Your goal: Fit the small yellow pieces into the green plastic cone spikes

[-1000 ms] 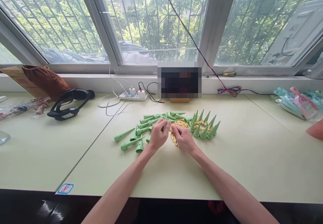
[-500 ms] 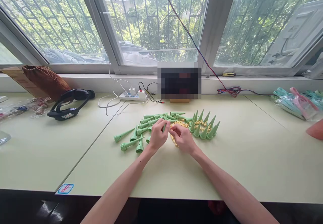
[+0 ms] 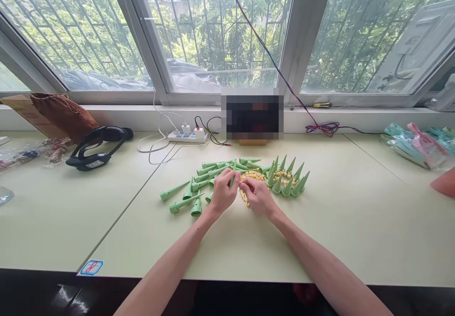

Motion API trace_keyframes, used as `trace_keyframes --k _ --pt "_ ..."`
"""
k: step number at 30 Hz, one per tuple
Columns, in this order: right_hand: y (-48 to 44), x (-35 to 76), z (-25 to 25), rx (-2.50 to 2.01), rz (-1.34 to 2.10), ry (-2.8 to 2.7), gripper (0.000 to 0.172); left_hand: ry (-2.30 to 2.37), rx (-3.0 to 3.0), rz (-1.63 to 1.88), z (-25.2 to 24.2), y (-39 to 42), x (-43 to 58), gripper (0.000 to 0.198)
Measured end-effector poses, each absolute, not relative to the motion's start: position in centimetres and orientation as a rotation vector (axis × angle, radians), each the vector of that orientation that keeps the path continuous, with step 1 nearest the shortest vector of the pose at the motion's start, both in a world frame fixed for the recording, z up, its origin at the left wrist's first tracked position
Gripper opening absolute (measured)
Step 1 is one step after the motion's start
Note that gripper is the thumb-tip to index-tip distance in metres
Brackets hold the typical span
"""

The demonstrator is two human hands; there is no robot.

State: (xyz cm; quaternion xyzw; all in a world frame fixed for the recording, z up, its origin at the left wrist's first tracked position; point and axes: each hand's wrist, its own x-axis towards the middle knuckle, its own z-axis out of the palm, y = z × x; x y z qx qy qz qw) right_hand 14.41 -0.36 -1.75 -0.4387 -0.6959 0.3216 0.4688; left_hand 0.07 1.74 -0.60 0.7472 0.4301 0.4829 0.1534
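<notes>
My left hand [image 3: 223, 193] is closed around a green plastic watering spike [image 3: 233, 175], held with its tip pointing up. Close beside it, my right hand [image 3: 259, 196] has its thumb and fingertips pinched together near the spike; whatever is between them is too small to make out. Beneath and behind the hands lies a pile of small yellow plastic pieces [image 3: 254, 175]. Loose green spikes [image 3: 185, 203] lie on their sides to the left. On the right, several green spikes [image 3: 287, 186] stand upright on their wide ends, with yellow pieces among them.
Behind the spikes are a pixelated dark screen [image 3: 253, 116] and a white power strip [image 3: 188, 136] with cables. Black headphones [image 3: 95, 150] and a brown pouch [image 3: 66, 112] sit to the left. Bagged teal and pink plastic items [image 3: 419, 143] lie far right on the table [image 3: 341, 240].
My right fingertips have shifted very slightly against the spike in my left hand. The spikes and yellow pieces on the table look the same.
</notes>
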Motion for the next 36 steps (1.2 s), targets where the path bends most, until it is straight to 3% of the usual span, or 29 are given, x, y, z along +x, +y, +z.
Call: trace_keyframes --k 14,21,27,36 --pt "-0.41 14.25 -1.82 -1.102 0.751 -1.709 0.045 1.22 2.139 1.369 -0.64 1.74 0.08 0.035" --pt "-0.09 14.29 -2.35 -1.102 0.733 -1.73 0.043 1.219 2.099 1.323 -0.26 1.97 0.01 0.045" --pt "0.02 14.43 -2.33 -1.078 0.652 -1.858 0.035 1.245 2.012 1.296 -0.43 2.3 -0.2 0.045" --pt "0.16 14.62 -2.66 -1.071 0.662 -1.882 0.036 1.231 2.063 1.324 -0.34 2.03 -0.1 0.045"
